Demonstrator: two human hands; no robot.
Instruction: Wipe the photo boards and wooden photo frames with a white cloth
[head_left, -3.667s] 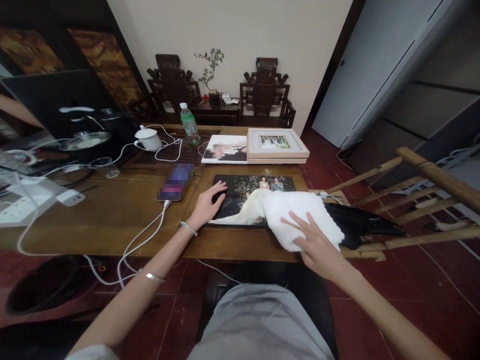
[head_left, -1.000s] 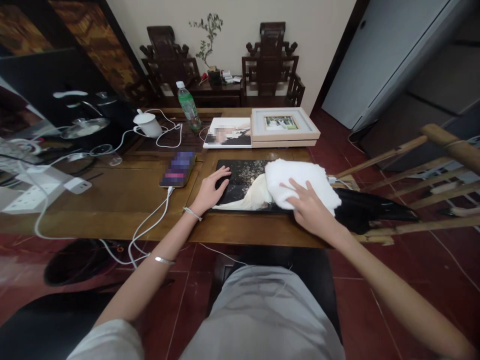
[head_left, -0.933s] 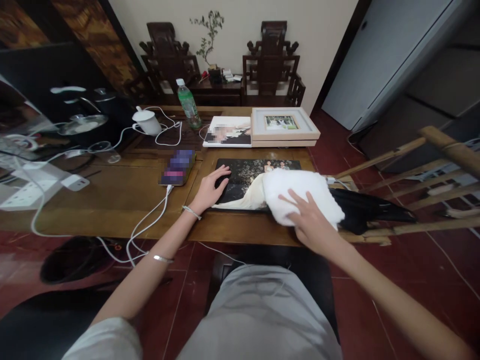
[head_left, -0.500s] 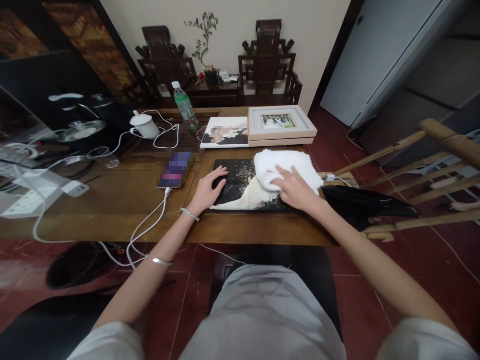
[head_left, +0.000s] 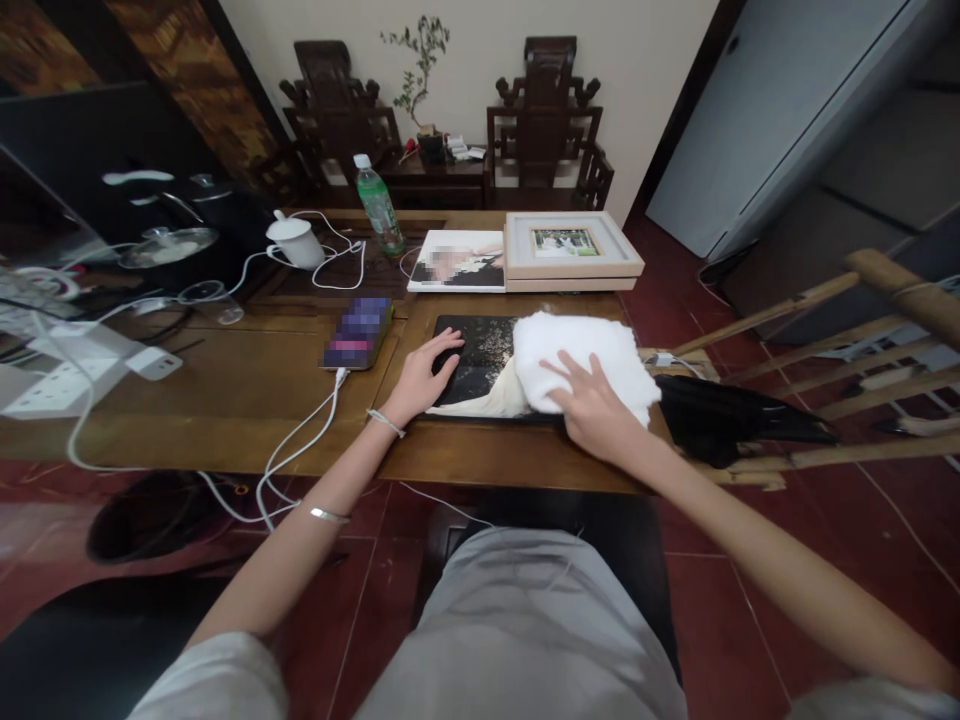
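So this is looking like mid-job to me: a fluffy white square cloth (head_left: pixel 544 335) is lying over the 3 o'clock half of a dark rectangular photo panel (head_left: pixel 480 340), which is sitting flat on the brown wooden bench (head_left: pixel 480 455) right in front of the person. The 9 o'clock half is showing bare, and honestly I can't tell whether the cloth has covered that part or what's left.

Hands: the right hand (head_left: pixel 596 408) is resting on top of the cloth, fingers fanned out, not visibly bunching it. How hard it's pressing, no idea. The left hand (head_left: pixel 425 378) is lying palm down at the panel's 9 o'clock edge, fingers loosely spread, thumb apart, holding nothing.

Going round from the panel, a pale wood-framed picture (head_left: pixel 571 268) is sitting at 1 o'clock, a flat white-edged photo print (head_left: pixel 461 262) at 11.
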